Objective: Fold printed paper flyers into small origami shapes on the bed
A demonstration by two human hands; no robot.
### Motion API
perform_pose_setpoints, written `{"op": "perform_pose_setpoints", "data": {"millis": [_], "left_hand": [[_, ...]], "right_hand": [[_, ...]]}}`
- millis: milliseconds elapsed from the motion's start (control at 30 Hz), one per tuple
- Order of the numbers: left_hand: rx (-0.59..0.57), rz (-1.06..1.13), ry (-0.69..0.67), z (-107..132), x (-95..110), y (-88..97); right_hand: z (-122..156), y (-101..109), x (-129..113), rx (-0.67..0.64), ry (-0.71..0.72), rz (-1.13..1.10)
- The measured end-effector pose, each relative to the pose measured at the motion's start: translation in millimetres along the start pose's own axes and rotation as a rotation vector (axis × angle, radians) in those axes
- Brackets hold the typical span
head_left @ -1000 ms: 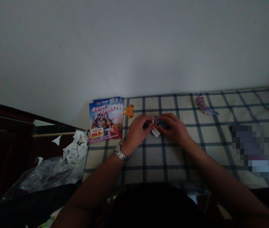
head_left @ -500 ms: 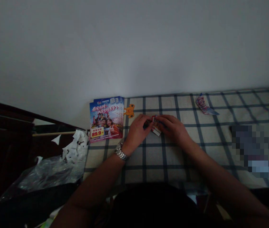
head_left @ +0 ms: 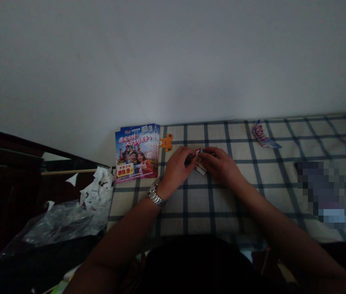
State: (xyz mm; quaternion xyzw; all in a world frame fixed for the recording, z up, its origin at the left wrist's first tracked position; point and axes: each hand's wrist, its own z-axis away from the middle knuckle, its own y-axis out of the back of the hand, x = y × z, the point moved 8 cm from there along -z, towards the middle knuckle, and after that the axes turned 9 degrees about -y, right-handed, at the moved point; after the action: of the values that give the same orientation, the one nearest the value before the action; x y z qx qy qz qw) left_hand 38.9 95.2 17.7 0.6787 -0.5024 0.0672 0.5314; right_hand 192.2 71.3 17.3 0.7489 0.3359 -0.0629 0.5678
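Both my hands meet over a checked cloth (head_left: 209, 200) and pinch a small folded piece of printed paper (head_left: 200, 164) between them. My left hand (head_left: 176, 169), with a metal watch on its wrist, has its fingers curled on the paper's left side. My right hand (head_left: 220, 165) covers the paper's right side with fingers pressed together. Only a red and white corner of the paper shows between the fingers.
A stack of colourful flyers (head_left: 136, 152) lies left of my hands, an orange cut-out (head_left: 166, 143) beside it. A folded flyer piece (head_left: 263, 135) rests far right near the wall. Clear plastic with white paper scraps (head_left: 69, 212) lies off the left edge. A blurred patch (head_left: 329, 192) sits right.
My right hand's fingers have slid left over the paper, hiding the dark printed part that showed earlier. The left hand has hardly moved.
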Motion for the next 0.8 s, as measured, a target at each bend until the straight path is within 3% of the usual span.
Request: {"op": "perform_pose_setpoints", "data": {"millis": [500,800], "left_hand": [[-0.005,0.012,-0.015,0.7,-0.2,-0.9],[-0.01,0.039,-0.007,0.5,0.0,-0.2]], "right_hand": [[-1.0,0.7,-0.1,0.015,0.003,-0.043],[-2.1,5.2,7.5,0.004,-0.046,-0.201]]}}
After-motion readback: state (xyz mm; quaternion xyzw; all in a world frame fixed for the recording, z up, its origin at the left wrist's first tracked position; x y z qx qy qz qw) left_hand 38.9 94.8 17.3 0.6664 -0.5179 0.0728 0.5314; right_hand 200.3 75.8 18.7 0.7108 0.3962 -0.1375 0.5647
